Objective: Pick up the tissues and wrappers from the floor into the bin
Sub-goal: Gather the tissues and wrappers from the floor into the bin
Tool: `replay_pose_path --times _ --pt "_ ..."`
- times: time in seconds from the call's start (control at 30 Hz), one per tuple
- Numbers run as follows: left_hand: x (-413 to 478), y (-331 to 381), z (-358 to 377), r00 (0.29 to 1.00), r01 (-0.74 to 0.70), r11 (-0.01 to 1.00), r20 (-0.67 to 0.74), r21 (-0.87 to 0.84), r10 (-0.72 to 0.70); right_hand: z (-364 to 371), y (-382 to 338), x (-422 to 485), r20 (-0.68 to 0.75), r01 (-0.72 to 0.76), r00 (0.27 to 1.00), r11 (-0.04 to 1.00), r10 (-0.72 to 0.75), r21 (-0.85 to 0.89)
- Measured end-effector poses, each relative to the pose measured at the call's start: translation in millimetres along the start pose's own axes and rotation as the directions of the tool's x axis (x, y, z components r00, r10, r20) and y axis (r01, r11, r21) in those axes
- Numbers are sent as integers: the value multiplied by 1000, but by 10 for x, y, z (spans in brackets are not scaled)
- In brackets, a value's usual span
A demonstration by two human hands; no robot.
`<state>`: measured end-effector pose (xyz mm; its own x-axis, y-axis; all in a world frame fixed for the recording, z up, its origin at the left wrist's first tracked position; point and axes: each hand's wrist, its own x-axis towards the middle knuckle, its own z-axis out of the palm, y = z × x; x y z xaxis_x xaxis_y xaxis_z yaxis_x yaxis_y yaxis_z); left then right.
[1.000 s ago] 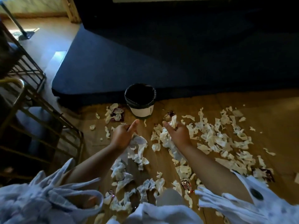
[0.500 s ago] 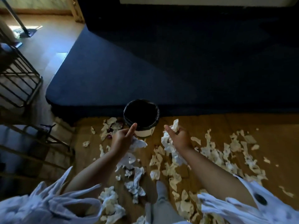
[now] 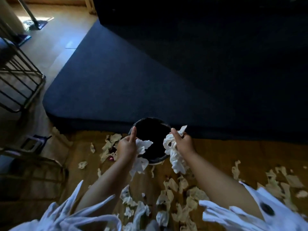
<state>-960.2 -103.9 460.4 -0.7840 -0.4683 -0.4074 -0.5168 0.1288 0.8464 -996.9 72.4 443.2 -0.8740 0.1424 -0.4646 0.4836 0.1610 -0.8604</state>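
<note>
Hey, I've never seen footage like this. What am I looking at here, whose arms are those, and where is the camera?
There is no machine here. The camera sits on a person's head and looks forward and down, so the two arms reaching in from below are that person's own. The left hand grips a crumpled white tissue, thumb up. The right hand grips a bigger bunch of tissue. Both hands are at the mouth of a small round bin with a black liner. It stands on the wooden floor, close against a dark blue platform. Torn tissue scraps litter the floor, and a small reddish wrapper lies left of the bin. The wide lens bends the picture's edges.
</note>
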Motion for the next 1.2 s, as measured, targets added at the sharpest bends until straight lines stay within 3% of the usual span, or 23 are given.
replay_pose_path --times 0.2,0.3,0.57,0.77,0.9,1.2 --pt "1188 -865 686 972 228 967 -37 -112 -233 634 723 1319 -18 -109 994 993 110 43" --pt "1687 -1247 986 964 258 959 -40 -116 -264 853 1122 1849 -23 -116 993 993 115 -16" --pt "2320 -1972 1410 922 385 918 13 -99 -386 1095 1795 2312 48 -136 989 988 140 -67" --pt "2259 -1834 1315 945 326 945 39 -16 -326 1014 1653 2149 98 -200 974 977 207 -74" --pt "1954 -1429 1143 952 274 958 119 82 -282 871 1282 1848 121 -122 983 983 139 -135" --pt "443 -146 484 944 -32 966 325 257 -55 315 -38 291 117 19 993 987 0 -162"
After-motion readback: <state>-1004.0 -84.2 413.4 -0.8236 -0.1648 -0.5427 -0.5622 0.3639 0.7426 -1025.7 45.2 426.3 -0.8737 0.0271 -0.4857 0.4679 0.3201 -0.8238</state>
